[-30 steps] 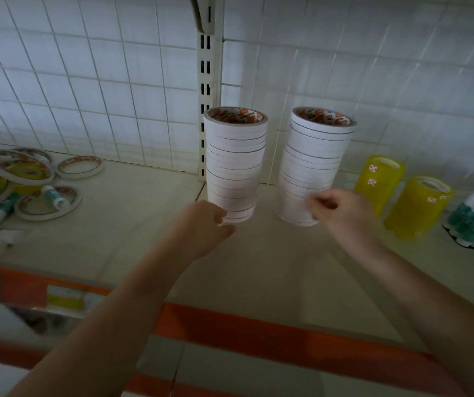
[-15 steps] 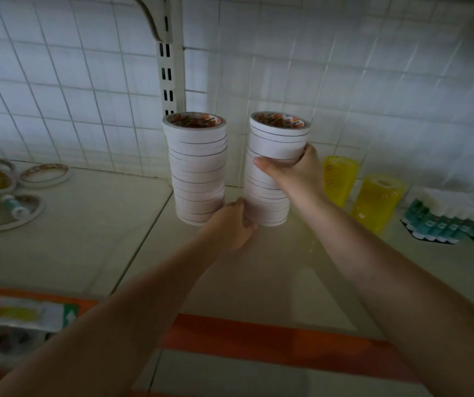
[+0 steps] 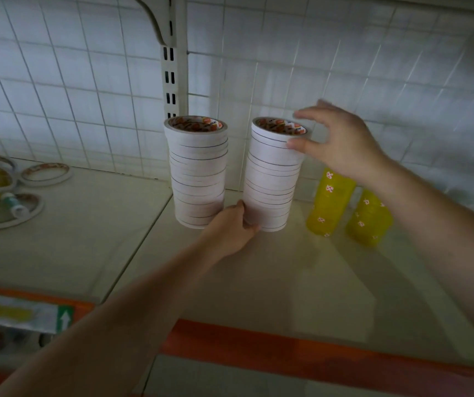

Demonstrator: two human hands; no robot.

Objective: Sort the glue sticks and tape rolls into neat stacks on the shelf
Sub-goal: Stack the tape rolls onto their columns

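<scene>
On the pale shelf [image 3: 87, 239], against the white wire-grid back wall [image 3: 58, 96], two tall stacks of white tape rolls stand upright side by side, close but apart. At the foot of the right stack [image 3: 273, 179] the left hand [image 3: 231, 227] rests, its fingers curled round the lowest rolls, reaching between it and the left stack [image 3: 198, 173]. By the top of the right stack the right hand [image 3: 341, 147] is spread wide, thumb tip touching the upper rolls on the near side, the other fingers, blurred, stretched loosely over the rim; it grips nothing that can be made out. Just right of this stack, partly behind the right wrist, stand two yellow tape stacks [image 3: 347, 207]. Far off at the left edge lie loose flat tape rolls [image 3: 45, 174] and a glue stick [image 3: 15, 203] on top of one of them. An orange strip [image 3: 287, 353] runs along the shelf's front edge.
</scene>
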